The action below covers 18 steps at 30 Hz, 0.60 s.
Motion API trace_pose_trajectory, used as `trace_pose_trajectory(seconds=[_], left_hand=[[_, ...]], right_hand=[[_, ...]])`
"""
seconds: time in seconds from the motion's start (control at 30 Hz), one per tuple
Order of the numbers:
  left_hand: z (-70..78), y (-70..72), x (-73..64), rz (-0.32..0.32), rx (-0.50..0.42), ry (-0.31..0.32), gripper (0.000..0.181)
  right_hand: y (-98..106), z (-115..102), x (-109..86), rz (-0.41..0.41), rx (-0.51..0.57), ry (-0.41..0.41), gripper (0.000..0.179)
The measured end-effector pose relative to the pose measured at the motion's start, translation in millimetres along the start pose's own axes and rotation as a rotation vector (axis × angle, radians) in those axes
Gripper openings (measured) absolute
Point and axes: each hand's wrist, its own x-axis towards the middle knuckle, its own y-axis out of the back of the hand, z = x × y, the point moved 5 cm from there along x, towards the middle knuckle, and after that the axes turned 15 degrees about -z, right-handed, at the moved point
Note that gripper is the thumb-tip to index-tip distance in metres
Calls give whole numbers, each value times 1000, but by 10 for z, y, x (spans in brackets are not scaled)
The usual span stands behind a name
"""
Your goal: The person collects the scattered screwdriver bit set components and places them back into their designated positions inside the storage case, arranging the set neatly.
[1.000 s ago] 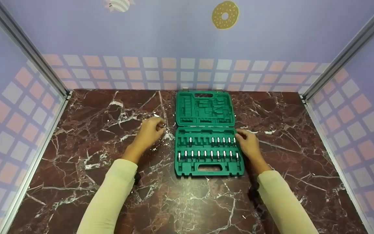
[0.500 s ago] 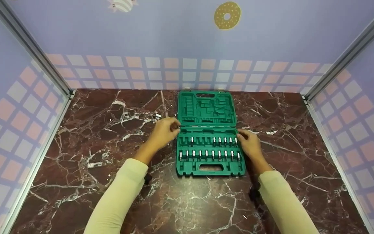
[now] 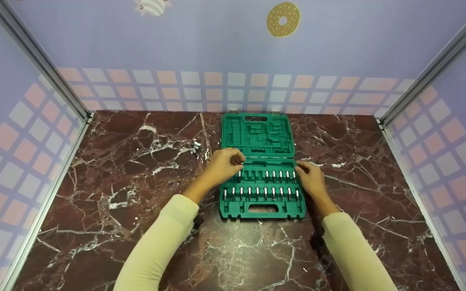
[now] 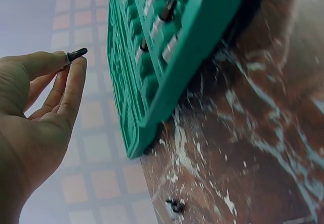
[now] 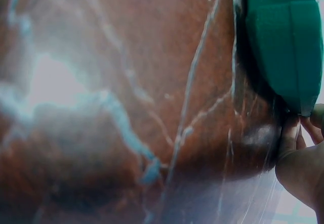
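A green socket case (image 3: 233, 210) lies unfolded on the marble-patterned table, with two rows of silver bit sockets (image 3: 273, 190) in its near half. My left hand (image 3: 221, 166) is above the upper left of that half, partly covering the back row. Between its thumb and fingertips it pinches one bit socket (image 4: 76, 55), whose dark tip points away from the hand in the left wrist view. At the case's right side, my right hand (image 3: 312, 178) holds the edge near the hinge; its fingers (image 5: 291, 133) are partly hidden by the case in the right wrist view.
A few loose bit sockets (image 3: 195, 146) lie on the table left of the case; they also show in the left wrist view. The case lid (image 3: 257, 137), with moulded recesses, lies back toward the patterned wall (image 3: 200, 87). Side walls stand left and right.
My left hand has moved right from the table beside the case to over the back row, carrying the bit socket. My right hand has stayed at the case's edge.
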Motion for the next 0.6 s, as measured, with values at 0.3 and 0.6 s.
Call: trace_pose_trajectory(seconds=[0.3, 0.6], left_hand=[[80, -249, 183, -119, 4, 4, 11], [97, -415, 364, -210, 7, 73, 15]], right_hand=[[-4, 5, 4, -10, -3, -6, 32], [1, 14, 1, -17, 5, -20, 32]])
